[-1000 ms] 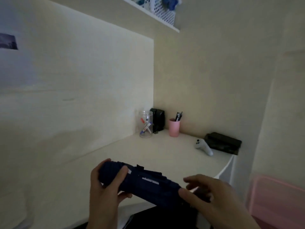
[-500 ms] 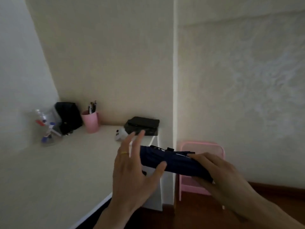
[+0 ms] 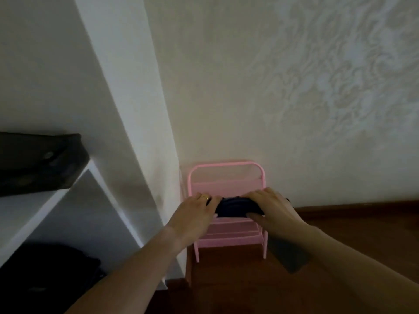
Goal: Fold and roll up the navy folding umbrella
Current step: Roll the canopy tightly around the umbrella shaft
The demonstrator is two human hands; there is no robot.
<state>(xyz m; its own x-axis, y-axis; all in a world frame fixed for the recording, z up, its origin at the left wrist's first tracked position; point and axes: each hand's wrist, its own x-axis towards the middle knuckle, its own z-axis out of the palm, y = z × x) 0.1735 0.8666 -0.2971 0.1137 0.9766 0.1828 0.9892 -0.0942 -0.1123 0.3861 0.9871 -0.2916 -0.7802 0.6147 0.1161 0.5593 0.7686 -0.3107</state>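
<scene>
umbrella [image 3: 234, 207]: navy, folded and rolled into a compact dark bundle; only the middle stretch is showing between the two hands; fabric detail too dark to read
axis: long axis is running left-right across the view, roughly level; both ends are sitting under the hands, so which end is the handle I cannot tell
location: being held out in front of the pink rack [image 3: 226, 177], over its upper shelf level; whether it is touching the shelf I cannot tell
left hand [image 3: 195, 211]: grip is wrapping over the left end, fingers curling across the top, thumb tip lying along the near side; gold ring [image 3: 205, 197] is showing on one finger
right hand [image 3: 272, 208]: grip is closing over the right end, fingers draping across the top, thumb pointing left along the near underside
rack: pink wire frame with rounded top, standing on the wooden floor [image 3: 351, 223] against the patterned wall [image 3: 294, 87], just beside the white worktop's side panel [image 3: 145, 177]
worktop [image 3: 27, 211]: white, at left; a dark flat case [image 3: 38, 162] is lying on it near the edge; a black shape [image 3: 45, 275] is sitting underneath, too dark to identify
</scene>
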